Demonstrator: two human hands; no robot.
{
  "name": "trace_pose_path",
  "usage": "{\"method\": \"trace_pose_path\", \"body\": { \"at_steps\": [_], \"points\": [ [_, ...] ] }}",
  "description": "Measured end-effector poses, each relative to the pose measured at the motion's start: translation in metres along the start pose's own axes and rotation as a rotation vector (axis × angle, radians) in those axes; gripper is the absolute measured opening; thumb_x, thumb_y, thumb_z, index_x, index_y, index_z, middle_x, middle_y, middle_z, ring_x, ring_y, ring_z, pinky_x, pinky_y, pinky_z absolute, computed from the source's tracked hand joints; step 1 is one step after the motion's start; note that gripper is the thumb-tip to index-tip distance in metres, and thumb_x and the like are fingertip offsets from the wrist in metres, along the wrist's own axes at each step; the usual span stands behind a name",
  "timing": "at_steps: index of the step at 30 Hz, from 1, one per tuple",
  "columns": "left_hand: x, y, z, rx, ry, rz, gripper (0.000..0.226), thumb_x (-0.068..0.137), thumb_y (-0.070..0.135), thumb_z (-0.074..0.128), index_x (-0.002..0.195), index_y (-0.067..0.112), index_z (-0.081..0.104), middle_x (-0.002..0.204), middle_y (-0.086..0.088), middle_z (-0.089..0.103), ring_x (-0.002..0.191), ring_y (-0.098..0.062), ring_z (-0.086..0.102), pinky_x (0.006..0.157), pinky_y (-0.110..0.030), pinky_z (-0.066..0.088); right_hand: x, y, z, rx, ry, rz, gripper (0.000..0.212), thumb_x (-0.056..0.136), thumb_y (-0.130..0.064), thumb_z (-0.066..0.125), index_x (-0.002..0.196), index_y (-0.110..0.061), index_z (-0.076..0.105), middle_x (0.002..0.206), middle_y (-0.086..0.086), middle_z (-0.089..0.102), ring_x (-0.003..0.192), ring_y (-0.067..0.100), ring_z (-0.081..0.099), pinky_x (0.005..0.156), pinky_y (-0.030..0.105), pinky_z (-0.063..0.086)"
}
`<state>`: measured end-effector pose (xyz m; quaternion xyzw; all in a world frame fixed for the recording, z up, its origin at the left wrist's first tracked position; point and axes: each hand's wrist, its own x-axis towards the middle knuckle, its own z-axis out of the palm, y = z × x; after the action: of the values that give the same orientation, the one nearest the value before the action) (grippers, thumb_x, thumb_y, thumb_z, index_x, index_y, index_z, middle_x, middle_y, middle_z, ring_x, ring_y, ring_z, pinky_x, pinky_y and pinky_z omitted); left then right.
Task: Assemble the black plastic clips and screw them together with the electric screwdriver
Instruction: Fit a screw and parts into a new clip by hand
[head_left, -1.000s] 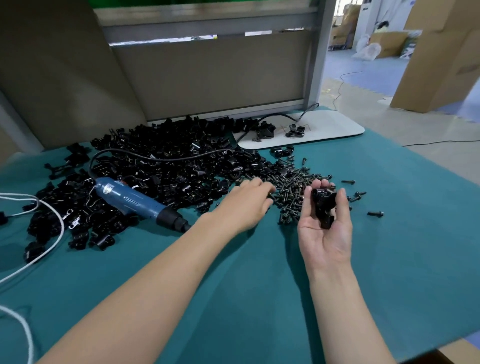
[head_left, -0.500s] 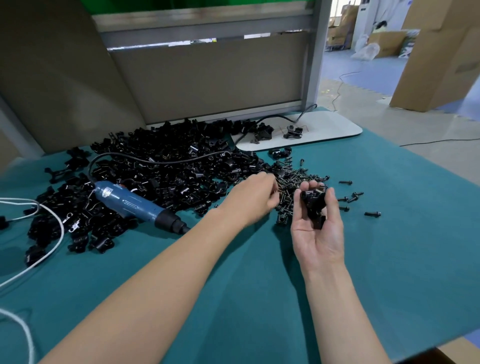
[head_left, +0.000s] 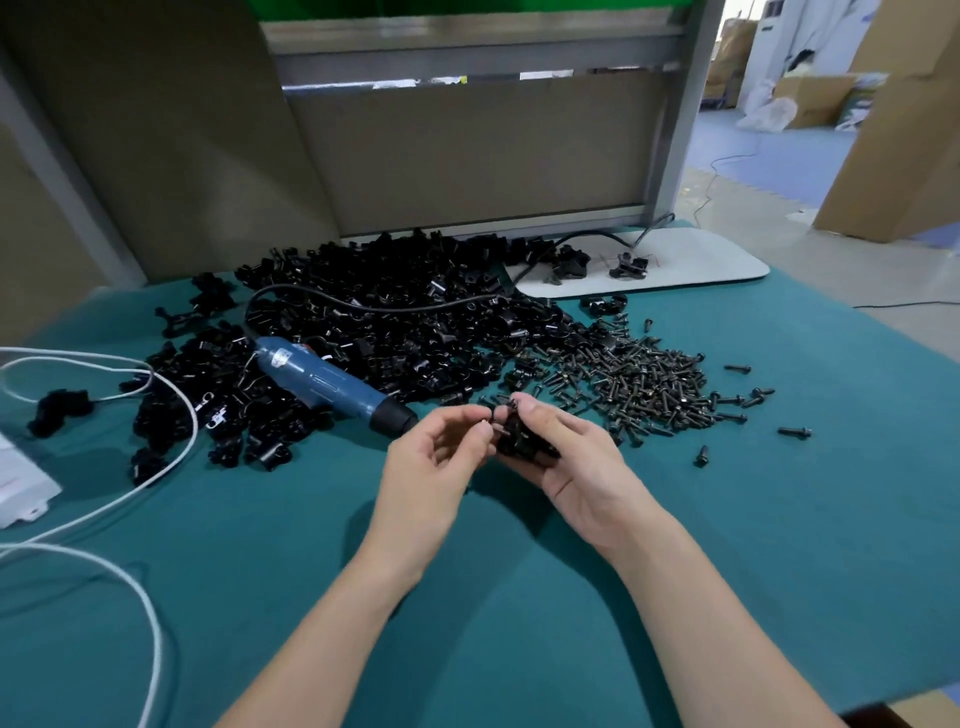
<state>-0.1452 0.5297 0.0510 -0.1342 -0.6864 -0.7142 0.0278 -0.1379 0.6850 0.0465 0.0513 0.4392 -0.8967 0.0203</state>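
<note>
- The white cable (head_left: 156, 395) loops well to the left of both hands, far from the work.
- The electric screwdriver (head_left: 327, 382) lies on the teal cloth (head_left: 519, 597), up and left of the left hand's pinch. Its long axis runs from far-left to near-right, with the black nose aimed at the hands. The left hand is the nearer one to it.
- The heap of loose clips (head_left: 405, 322) sits beyond the screwdriver, farther out than either grip.
- The left hand (head_left: 436, 457) has thumb and forefinger pressed together on what looks like a single screw (head_left: 493, 426), mostly hidden by the fingertips.
- The clip (head_left: 522, 439) sits immediately right of that pinch, held above the cloth by the right hand (head_left: 576, 462), whose fingers curl round it.
- The screw likely needs only a short push rightward into the clip; its hole is not visible.
- The pile of screws (head_left: 644, 384) lies beyond and right of the right hand's grip.
</note>
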Motion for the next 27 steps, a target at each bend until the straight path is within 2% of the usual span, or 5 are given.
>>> {"method": "trace_pose_path", "body": {
  "at_steps": [6,18,21,23,27],
  "points": [
    [-0.0024,-0.0066,-0.0009,0.085,-0.039,0.032,0.015,0.097,0.012,0.066,0.101,0.026,0.072,0.096,0.013,0.077,0.091,-0.003,0.071,0.083,-0.018,0.054,-0.0029,0.0,0.0021,-0.047,0.01,-0.022,0.024,0.083,-0.019,0.073,0.101,-0.004,0.08,0.11,0.018,0.076,0.096,0.025,0.075,0.077,0.032,0.062],
    [-0.0033,-0.0091,-0.0055,0.313,-0.042,-0.022,0.012,0.093,0.038,0.07,0.085,0.028,0.07,0.082,0.021,0.072,0.071,0.007,0.06,0.064,-0.008,0.042,-0.0011,0.0019,0.0016,-0.126,0.007,-0.033,0.04,0.081,-0.021,0.075,0.118,-0.004,0.071,0.107,0.013,0.077,0.1,0.025,0.074,0.083,0.033,0.061],
    [-0.0023,-0.0058,-0.0066,0.331,-0.1,0.055,0.008,0.096,0.024,0.069,0.092,0.031,0.07,0.091,0.021,0.068,0.083,0.002,0.059,0.072,-0.008,0.041,-0.0011,0.0023,0.0021,-0.13,0.015,-0.029,0.036,0.081,-0.023,0.075,0.113,-0.007,0.074,0.108,0.013,0.077,0.101,0.024,0.075,0.081,0.032,0.061],
    [-0.0022,-0.0036,-0.0069,0.313,-0.155,0.087,0.023,0.096,0.012,0.066,0.099,0.034,0.069,0.099,0.025,0.064,0.089,0.003,0.057,0.078,-0.007,0.041,-0.001,0.0021,0.0023,-0.11,0.019,-0.029,0.031,0.081,-0.022,0.075,0.109,-0.009,0.076,0.109,0.014,0.077,0.1,0.024,0.075,0.078,0.031,0.061],
    [-0.0018,-0.003,-0.0045,0.161,-0.115,-0.008,0.023,0.094,0.021,0.07,0.11,0.036,0.062,0.098,0.028,0.066,0.084,0.005,0.059,0.075,-0.013,0.047,-0.0012,0.0011,0.0039,-0.125,0.028,-0.016,0.041,0.081,-0.024,0.075,0.118,-0.007,0.072,0.112,0.015,0.077,0.103,0.025,0.075,0.077,0.028,0.061]
  ]
}}
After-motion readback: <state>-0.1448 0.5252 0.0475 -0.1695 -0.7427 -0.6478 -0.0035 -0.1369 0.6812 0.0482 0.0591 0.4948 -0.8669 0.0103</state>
